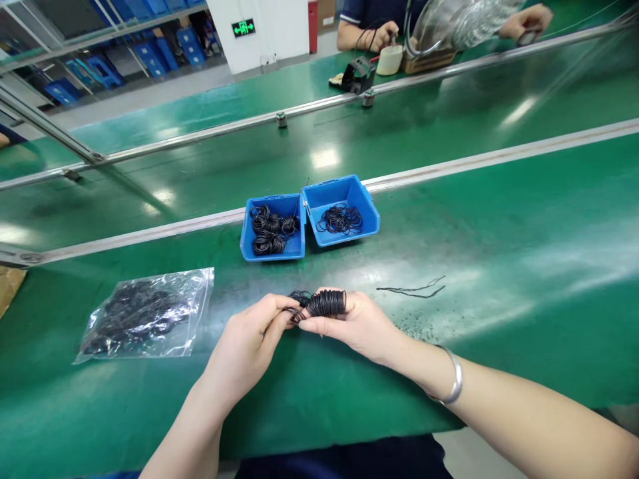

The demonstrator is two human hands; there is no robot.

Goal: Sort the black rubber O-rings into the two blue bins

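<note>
A row of thin black rings, like rubber O-rings (pixel 327 303), is packed side by side around the fingers of my right hand (pixel 367 326). My right thumb lies along the near side of the row. My left hand (pixel 249 342) pinches several more loose black rings at the left end of the row, between thumb and forefinger. Just beyond my hands stand two blue bins. The left bin (pixel 243 236) contains bundled black rings, and the right bin (pixel 369 216) has a loose, flatter heap of them.
A clear plastic bag (pixel 200 293) of black rings lies on the green table at left. Two thin black strands (pixel 414 291) lie right of my hands. A metal rail (pixel 439 173) runs behind the bins. Across the bench, a person's hands (pixel 382 36) work near a soldering-iron stand (pixel 359 76).
</note>
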